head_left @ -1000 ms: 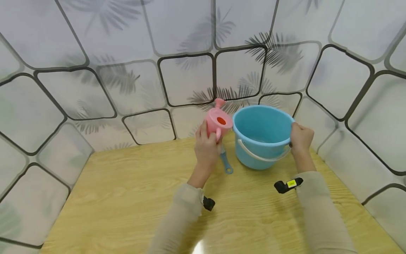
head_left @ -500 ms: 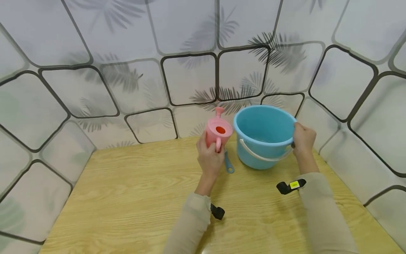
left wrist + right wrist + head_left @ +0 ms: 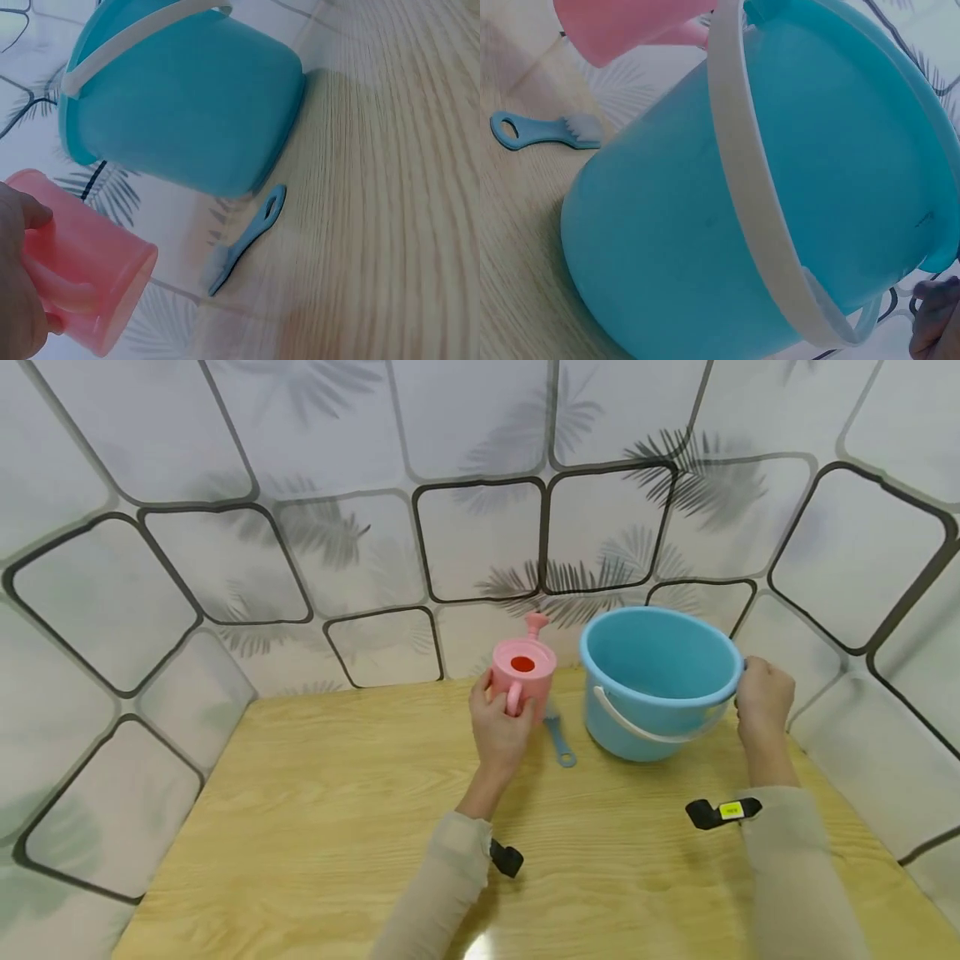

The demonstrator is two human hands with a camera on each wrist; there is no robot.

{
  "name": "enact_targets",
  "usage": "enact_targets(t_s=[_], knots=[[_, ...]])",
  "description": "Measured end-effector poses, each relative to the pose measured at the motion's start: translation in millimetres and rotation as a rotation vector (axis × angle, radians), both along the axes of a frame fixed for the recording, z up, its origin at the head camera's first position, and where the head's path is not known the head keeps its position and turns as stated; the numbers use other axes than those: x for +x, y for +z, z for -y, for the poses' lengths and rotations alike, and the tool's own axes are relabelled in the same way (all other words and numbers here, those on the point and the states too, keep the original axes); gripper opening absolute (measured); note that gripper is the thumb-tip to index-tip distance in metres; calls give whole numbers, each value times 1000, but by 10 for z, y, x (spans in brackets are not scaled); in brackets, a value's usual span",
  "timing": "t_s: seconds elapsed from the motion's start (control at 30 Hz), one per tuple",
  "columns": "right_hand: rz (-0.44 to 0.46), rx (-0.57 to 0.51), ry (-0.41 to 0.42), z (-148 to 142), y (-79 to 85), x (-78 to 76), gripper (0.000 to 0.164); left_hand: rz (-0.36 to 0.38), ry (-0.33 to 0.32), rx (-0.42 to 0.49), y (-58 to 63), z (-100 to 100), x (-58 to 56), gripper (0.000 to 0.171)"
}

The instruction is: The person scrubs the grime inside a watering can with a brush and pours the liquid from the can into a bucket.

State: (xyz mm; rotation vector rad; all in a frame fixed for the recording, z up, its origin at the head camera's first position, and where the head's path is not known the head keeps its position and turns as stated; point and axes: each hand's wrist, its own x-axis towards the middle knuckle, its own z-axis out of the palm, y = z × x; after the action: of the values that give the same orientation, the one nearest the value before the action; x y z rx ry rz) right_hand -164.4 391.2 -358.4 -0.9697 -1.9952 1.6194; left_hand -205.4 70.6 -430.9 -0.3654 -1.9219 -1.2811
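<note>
My left hand (image 3: 501, 731) grips a pink toy watering can (image 3: 534, 670) with a round red opening on top and a short spout facing the wall. In the left wrist view the watering can is raised over the table, its base apart from the wood. My right hand (image 3: 763, 697) holds the rim of a light blue bucket (image 3: 637, 727) at its right side. The bucket stands upright, with its white handle (image 3: 742, 165) hanging down at the front. Between watering can and bucket lies a small brush (image 3: 251, 232) with a blue handle and pale bristles.
A light wood table (image 3: 315, 810) stretches left and toward the front. Pale wall sheeting (image 3: 360, 560) with dark outlines and leaf prints closes in the back and both sides, near the bucket's right and rear.
The watering can has come down and away from the bucket rim, and its spout has dropped. The right hand stays on the bucket. The head view has turned a little left.
</note>
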Motion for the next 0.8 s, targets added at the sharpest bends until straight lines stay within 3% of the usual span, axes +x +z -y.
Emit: enact_targets(t_s=[0.13, 0.23, 0.43, 0.6, 0.7, 0.8], knots=[[-75, 100, -155, 48, 18, 60, 26, 47, -65, 68, 40, 155, 26, 18], [-128, 164, -207, 128, 55, 130, 27, 81, -73, 98, 53, 302, 36, 17], [-220, 281, -216, 402, 64, 225, 35, 100, -45, 127, 61, 662, 53, 20], [-411, 286, -223, 661, 33, 262, 29, 106, -25, 147, 62, 959, 70, 21], [-542, 288, -185, 872, 19, 275, 32, 97, 11, 142, 56, 1153, 76, 21], [-619, 292, -125, 1115, 24, 291, 30, 107, 61, 129, 34, 1350, 87, 21]])
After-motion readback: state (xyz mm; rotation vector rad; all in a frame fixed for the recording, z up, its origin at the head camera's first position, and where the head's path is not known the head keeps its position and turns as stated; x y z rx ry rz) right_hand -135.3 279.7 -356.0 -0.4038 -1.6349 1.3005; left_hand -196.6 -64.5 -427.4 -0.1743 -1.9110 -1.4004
